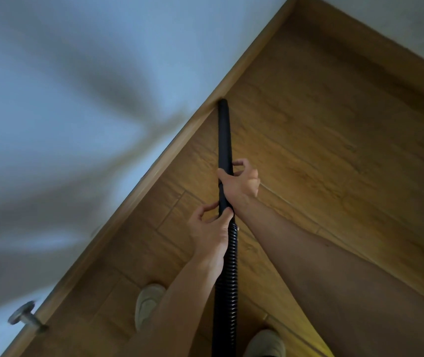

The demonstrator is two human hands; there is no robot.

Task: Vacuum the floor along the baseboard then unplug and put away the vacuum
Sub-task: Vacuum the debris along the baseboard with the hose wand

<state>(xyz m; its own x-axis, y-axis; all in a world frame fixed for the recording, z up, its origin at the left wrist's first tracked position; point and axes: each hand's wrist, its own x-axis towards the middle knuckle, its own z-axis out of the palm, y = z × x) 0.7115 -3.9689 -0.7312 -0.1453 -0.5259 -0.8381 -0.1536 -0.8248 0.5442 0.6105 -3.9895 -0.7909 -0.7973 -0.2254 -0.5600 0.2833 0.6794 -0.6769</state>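
A black vacuum nozzle tube [224, 135] points away from me, its tip touching the floor right at the wooden baseboard [169, 155]. My right hand [240, 182] grips the tube farther along. My left hand [212, 224] holds it where it joins the ribbed black hose [227, 279]. The hose runs down between my arms and out of the bottom of the frame. The vacuum body and its plug are out of view.
A white wall [64, 112] rises left of the baseboard. A metal door stop [26, 318] sticks out of the baseboard at the lower left. My two light shoes [147, 302] [266, 343] stand on the wood-look floor [321, 137]. Another wall meets the floor at the top right.
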